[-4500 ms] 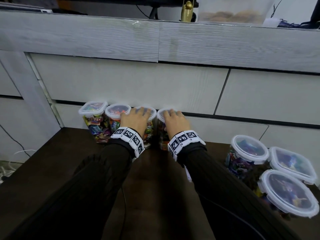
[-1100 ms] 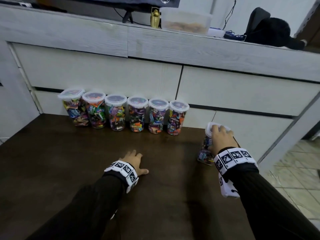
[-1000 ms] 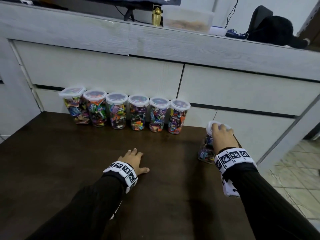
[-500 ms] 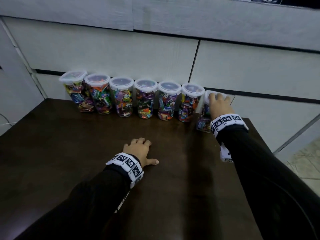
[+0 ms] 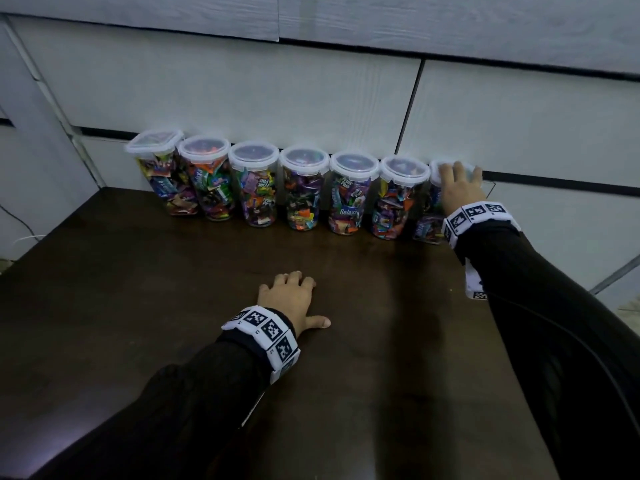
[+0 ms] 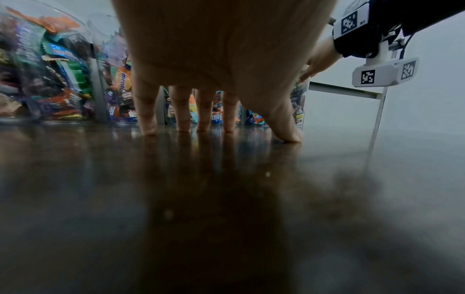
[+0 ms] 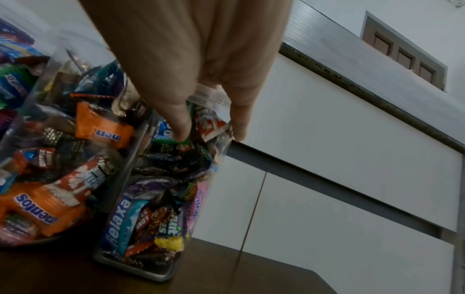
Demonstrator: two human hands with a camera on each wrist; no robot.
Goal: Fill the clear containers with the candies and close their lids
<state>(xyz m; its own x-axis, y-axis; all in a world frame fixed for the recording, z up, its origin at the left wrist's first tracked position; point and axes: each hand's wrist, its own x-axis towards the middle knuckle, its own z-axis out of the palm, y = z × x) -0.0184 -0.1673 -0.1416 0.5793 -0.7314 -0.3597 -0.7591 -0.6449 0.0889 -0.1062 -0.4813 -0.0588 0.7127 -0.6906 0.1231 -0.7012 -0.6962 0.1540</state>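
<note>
R hand point(image 5: 459, 188) grip now clamps 7th container point(image 5: 431, 216) flush w/ the row, L hand point(image 5: 291, 299) still flat, fingers apart on tabletop point(image 5: 138, 306).

This looks like a room in a home. A dark wooden worktop point(image 5: 145, 306) stands against a pale wood-grain cabinet point(image 5: 242, 81) with drawer fronts, and a tiled floor point(image 5: 628, 304) shows at the right edge.
</note>
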